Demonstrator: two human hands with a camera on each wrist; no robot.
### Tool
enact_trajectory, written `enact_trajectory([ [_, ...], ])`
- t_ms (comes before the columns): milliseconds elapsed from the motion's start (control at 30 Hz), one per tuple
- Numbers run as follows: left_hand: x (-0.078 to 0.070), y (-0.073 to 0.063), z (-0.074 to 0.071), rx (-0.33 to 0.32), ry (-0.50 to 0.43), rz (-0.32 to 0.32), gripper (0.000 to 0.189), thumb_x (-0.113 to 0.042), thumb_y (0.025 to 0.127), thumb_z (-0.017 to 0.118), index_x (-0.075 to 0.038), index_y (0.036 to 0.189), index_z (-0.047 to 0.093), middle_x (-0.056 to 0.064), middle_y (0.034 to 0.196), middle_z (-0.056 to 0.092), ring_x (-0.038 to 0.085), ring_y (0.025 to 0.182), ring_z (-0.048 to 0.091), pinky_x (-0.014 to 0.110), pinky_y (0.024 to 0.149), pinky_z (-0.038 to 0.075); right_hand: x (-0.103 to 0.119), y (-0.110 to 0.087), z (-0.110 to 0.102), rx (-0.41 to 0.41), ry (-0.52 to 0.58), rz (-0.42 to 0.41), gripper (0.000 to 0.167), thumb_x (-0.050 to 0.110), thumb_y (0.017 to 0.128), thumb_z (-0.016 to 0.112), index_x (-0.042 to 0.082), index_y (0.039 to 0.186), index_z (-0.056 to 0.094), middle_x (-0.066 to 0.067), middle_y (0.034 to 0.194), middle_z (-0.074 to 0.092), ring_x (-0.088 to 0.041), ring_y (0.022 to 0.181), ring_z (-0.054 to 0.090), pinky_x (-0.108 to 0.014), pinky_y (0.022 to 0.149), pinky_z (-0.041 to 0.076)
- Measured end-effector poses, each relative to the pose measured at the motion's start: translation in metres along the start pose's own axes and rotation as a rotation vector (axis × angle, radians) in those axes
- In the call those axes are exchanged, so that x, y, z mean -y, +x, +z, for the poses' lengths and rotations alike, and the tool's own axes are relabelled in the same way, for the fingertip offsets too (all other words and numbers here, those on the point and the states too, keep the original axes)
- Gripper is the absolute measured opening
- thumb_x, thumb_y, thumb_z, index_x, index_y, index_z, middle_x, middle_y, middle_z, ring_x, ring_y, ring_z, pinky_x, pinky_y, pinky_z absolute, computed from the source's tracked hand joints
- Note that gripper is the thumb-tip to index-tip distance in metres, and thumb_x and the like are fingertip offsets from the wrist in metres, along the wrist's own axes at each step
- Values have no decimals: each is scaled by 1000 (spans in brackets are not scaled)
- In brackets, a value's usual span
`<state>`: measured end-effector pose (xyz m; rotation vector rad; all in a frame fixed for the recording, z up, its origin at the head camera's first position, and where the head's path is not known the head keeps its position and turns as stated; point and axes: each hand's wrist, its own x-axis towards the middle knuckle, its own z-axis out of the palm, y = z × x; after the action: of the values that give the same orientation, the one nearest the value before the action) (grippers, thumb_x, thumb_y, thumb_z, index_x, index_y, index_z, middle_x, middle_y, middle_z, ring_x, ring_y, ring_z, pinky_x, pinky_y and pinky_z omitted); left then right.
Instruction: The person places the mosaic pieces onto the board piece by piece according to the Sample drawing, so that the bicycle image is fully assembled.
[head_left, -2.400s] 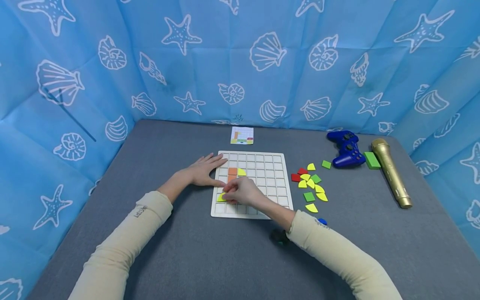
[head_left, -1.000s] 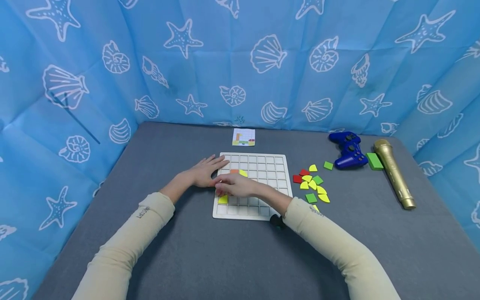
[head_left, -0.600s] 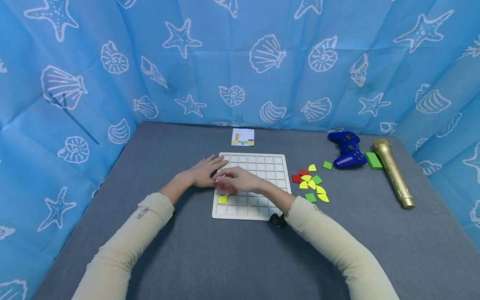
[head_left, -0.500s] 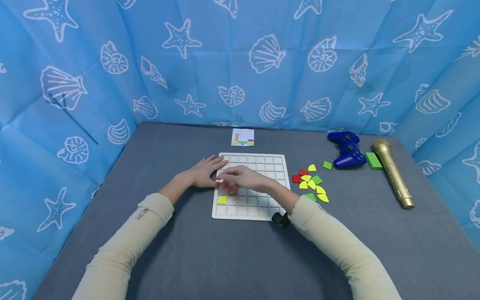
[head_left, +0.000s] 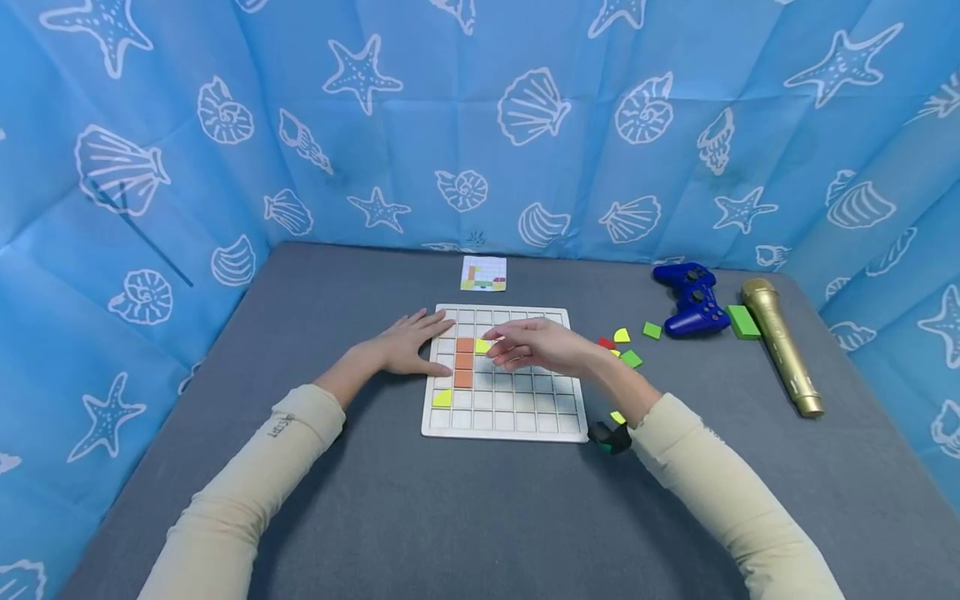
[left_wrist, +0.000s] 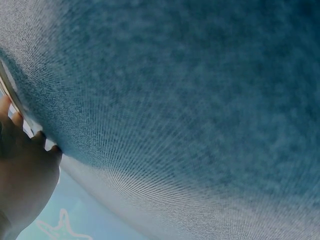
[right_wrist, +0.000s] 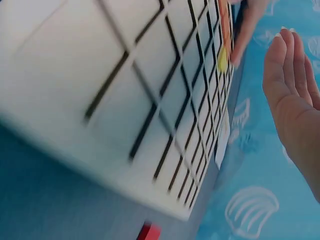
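A white grid board (head_left: 504,435) lies on the grey table. Its left side bears a column of orange square tiles (head_left: 464,362), with one yellow tile (head_left: 482,346) beside the top one and another yellow tile (head_left: 442,398) lower left. My left hand (head_left: 408,346) rests with spread fingers on the board's left edge; the left wrist view catches the back of this hand (left_wrist: 30,170) at its margin. Above the middle of the board hovers my right hand (head_left: 543,343), fingers relaxed and holding nothing. The right wrist view shows those fingers extended together (right_wrist: 290,65).
Loose red, yellow and green tiles (head_left: 631,358) lie right of the board, partly hidden behind my right forearm. Behind the board is a small printed pattern card (head_left: 483,273). Farther right are a blue game controller (head_left: 693,298), a green block (head_left: 742,322) and a gold microphone (head_left: 782,346).
My right hand, earlier at the lower-left yellow tile and then near my left thumb, has moved right across the board, uncovering the orange tiles. The left hand stays in place.
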<state>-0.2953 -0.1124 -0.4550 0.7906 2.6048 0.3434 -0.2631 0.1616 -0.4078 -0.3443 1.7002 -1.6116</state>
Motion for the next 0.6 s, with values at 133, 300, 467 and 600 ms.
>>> enact_trajectory([
  [133, 1, -1, 0, -2, -4, 11, 94, -65, 83, 58, -22, 155, 15, 2, 159, 5, 30, 144, -2, 49, 114, 1, 0, -16, -15, -56, 11, -3, 47, 22, 105, 40, -11, 138, 39, -30, 123, 54, -34, 109, 58, -51, 102, 37],
  [300, 2, 0, 0, -5, -6, 28, 94, -65, 84, 58, -20, 155, 15, 3, 159, 5, 31, 144, -2, 50, 113, 1, -7, -40, -33, -109, 17, 8, 53, 26, 105, 41, -11, 141, 33, -28, 124, 54, -31, 108, 59, -49, 102, 36],
  [467, 1, -1, 0, 2, -5, 23, 93, -64, 84, 58, -21, 155, 15, 3, 159, 5, 31, 144, -2, 50, 114, 1, -18, -63, -49, -162, 37, 42, 56, 30, 104, 43, -10, 142, 32, -25, 123, 55, -27, 108, 59, -46, 103, 37],
  [600, 2, -2, 0, 0, -4, 21, 93, -64, 85, 57, -21, 155, 14, 3, 159, 5, 31, 144, -2, 50, 114, 1, -28, -79, -58, -178, 58, 51, 59, 30, 103, 44, -11, 143, 29, -25, 122, 55, -27, 111, 58, -44, 101, 39],
])
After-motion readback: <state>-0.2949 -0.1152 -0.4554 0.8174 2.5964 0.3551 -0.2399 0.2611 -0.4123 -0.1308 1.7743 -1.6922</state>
